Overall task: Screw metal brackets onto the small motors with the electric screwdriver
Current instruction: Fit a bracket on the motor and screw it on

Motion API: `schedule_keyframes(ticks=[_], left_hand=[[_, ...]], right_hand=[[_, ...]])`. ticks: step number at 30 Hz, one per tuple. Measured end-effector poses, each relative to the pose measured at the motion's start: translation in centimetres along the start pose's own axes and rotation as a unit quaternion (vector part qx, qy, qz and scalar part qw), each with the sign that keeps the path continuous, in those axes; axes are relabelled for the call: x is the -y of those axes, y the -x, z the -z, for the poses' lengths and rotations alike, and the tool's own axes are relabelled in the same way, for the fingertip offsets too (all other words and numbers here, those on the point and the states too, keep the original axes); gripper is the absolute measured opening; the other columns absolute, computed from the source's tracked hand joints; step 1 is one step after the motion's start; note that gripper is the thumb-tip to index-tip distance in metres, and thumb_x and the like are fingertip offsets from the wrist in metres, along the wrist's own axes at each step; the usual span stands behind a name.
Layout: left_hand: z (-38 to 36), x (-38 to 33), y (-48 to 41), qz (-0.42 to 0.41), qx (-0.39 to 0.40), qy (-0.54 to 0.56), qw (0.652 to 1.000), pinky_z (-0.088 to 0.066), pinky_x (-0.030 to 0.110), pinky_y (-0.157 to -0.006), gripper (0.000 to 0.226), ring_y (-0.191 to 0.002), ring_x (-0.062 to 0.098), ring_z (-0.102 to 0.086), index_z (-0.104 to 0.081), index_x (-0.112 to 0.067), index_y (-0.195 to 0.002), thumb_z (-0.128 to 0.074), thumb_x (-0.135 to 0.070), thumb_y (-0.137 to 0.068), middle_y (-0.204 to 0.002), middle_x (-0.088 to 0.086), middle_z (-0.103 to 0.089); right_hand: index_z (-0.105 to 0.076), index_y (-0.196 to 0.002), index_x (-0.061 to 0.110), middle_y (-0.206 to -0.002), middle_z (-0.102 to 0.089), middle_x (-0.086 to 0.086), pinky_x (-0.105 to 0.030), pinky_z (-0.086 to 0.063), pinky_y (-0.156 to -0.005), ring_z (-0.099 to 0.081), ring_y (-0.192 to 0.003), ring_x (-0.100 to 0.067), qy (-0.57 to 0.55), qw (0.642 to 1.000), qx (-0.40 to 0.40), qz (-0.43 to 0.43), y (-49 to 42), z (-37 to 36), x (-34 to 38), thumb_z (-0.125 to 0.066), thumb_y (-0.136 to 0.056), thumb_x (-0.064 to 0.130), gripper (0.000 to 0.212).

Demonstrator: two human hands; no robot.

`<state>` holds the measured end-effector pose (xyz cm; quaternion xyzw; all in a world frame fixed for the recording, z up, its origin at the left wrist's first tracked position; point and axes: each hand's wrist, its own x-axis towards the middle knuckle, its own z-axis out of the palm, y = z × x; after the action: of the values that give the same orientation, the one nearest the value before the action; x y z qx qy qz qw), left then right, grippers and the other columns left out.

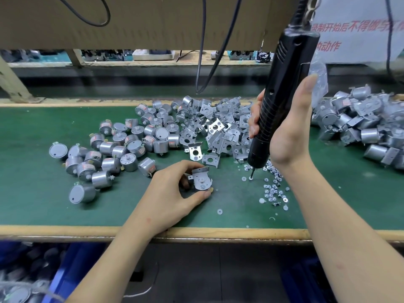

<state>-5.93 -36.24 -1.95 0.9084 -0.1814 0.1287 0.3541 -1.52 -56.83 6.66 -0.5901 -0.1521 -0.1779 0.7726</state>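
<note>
Your two bare forearms reach in over the pale wooden front edge (pixel 218 232) of the bench, with blue plastic bins (pixel 65 263) blurred on the left below it. Your left hand (pixel 172 193) rests on the green bench mat (pixel 43 193), thumb and fingers curled round a small silver cylindrical motor with a grey metal bracket seated on its face (pixel 201 180); the bracket faces up toward you. Your right hand (pixel 286 132) wraps the ribbed grip of the black electric screwdriver (pixel 282 84), which stands nearly upright, leaning slightly right at the top where its cable runs out of view. Its bit points down at the mat to the right of the held motor, the tip meeting a small screw (whether the screw is seated on the bit, you cannot tell).

Just right of the bit lies a scatter of shiny small screws (pixel 273 189), with a few white plastic washers (pixel 219 211) around them. Behind your left hand sits a loose pile of silver round motors (pixel 122 147), and touching it on the right is a heap of bent grey metal brackets (pixel 218 125). A separate heap of motors with brackets fitted (pixel 367 123) lies at the far right. Black cables (pixel 203 51) hang in front of a brown cardboard panel (pixel 131 18) above the bench.
</note>
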Motion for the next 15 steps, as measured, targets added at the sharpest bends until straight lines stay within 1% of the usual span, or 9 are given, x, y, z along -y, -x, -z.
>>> schedule_keyframes(ticks=[4,6,8,9,10,11,12,13,15], left_hand=[[-0.03,0.06,0.04,0.000,-0.003,-0.001,1.000,-0.038,0.006,-0.070,0.040,-0.080,0.003,-0.059,-0.061,-0.038,-0.108,-0.080,-0.047,-0.074,-0.092,-0.029,-0.061],[-0.05,0.10,0.05,0.002,-0.002,-0.002,1.000,-0.038,0.006,-0.070,0.040,-0.080,0.003,-0.060,-0.061,-0.038,-0.107,-0.081,-0.046,-0.074,-0.091,-0.028,-0.062],[-0.03,0.11,0.05,0.003,-0.002,-0.001,1.000,-0.037,0.005,-0.070,0.040,-0.080,0.003,-0.060,-0.061,-0.037,-0.107,-0.081,-0.046,-0.074,-0.091,-0.028,-0.062],[-0.02,0.10,0.05,0.004,-0.003,-0.001,1.000,-0.037,0.005,-0.070,0.040,-0.080,0.002,-0.060,-0.061,-0.037,-0.107,-0.081,-0.046,-0.074,-0.091,-0.028,-0.062],[-0.01,0.09,0.04,0.005,-0.003,0.000,1.000,-0.037,0.005,-0.070,0.040,-0.081,0.001,-0.060,-0.061,-0.037,-0.106,-0.082,-0.046,-0.073,-0.091,-0.029,-0.062],[-0.01,0.07,0.05,0.006,-0.003,0.000,1.000,-0.037,0.005,-0.070,0.039,-0.081,0.000,-0.060,-0.061,-0.038,-0.106,-0.082,-0.046,-0.073,-0.091,-0.030,-0.062],[-0.01,0.05,0.05,0.007,-0.003,0.001,1.000,-0.037,0.005,-0.070,0.039,-0.081,0.000,-0.060,-0.061,-0.038,-0.106,-0.081,-0.046,-0.073,-0.092,-0.030,-0.061],[-0.01,0.03,0.06,0.009,-0.002,0.002,1.000,-0.036,0.005,-0.070,0.039,-0.081,-0.001,-0.060,-0.061,-0.039,-0.105,-0.082,-0.046,-0.073,-0.091,-0.030,-0.062],[0.02,0.01,0.10,0.016,-0.003,0.007,1.000,-0.036,0.004,-0.071,0.040,-0.082,-0.002,-0.060,-0.062,-0.038,-0.105,-0.083,-0.045,-0.072,-0.087,-0.028,-0.063]], right_hand=[[-0.061,-0.071,0.024,-0.062,-0.054,-0.005,-0.030,-0.041,-0.049,-0.048,-0.048,-0.023,-0.001,1.000,-0.002,-0.004,0.04,-0.02,0.04,-0.043,-0.066,0.094,0.072],[-0.060,-0.071,0.024,-0.062,-0.054,-0.005,-0.030,-0.041,-0.049,-0.048,-0.048,-0.024,0.005,1.000,-0.008,-0.005,0.05,0.02,0.03,-0.042,-0.069,0.093,0.072],[-0.060,-0.071,0.023,-0.062,-0.054,-0.006,-0.030,-0.041,-0.050,-0.048,-0.047,-0.023,0.010,1.000,-0.020,-0.006,0.04,0.20,-0.06,-0.036,-0.082,0.090,0.071],[-0.060,-0.071,0.023,-0.062,-0.054,-0.006,-0.031,-0.041,-0.050,-0.048,-0.047,-0.023,0.012,1.000,-0.025,-0.007,0.04,0.29,-0.10,-0.032,-0.087,0.083,0.069],[-0.060,-0.071,0.023,-0.062,-0.053,-0.006,-0.031,-0.041,-0.051,-0.048,-0.047,-0.023,0.011,1.000,-0.028,-0.008,0.04,0.38,-0.14,-0.028,-0.088,0.078,0.065],[-0.060,-0.071,0.023,-0.061,-0.053,-0.006,-0.031,-0.041,-0.051,-0.048,-0.047,-0.022,0.010,1.000,-0.028,-0.009,0.06,0.38,-0.12,-0.028,-0.088,0.077,0.066],[-0.060,-0.071,0.023,-0.062,-0.054,-0.006,-0.031,-0.042,-0.050,-0.048,-0.047,-0.023,0.010,1.000,-0.026,-0.009,0.08,0.35,-0.07,-0.031,-0.088,0.083,0.069],[-0.060,-0.072,0.023,-0.062,-0.054,-0.006,-0.031,-0.042,-0.050,-0.048,-0.047,-0.023,0.011,1.000,-0.021,-0.008,0.07,0.27,-0.01,-0.035,-0.083,0.089,0.071],[-0.059,-0.073,0.022,-0.063,-0.055,-0.006,-0.032,-0.042,-0.051,-0.049,-0.049,-0.025,0.015,1.000,-0.009,-0.006,0.10,-0.05,0.18,-0.041,-0.071,0.093,0.073]])
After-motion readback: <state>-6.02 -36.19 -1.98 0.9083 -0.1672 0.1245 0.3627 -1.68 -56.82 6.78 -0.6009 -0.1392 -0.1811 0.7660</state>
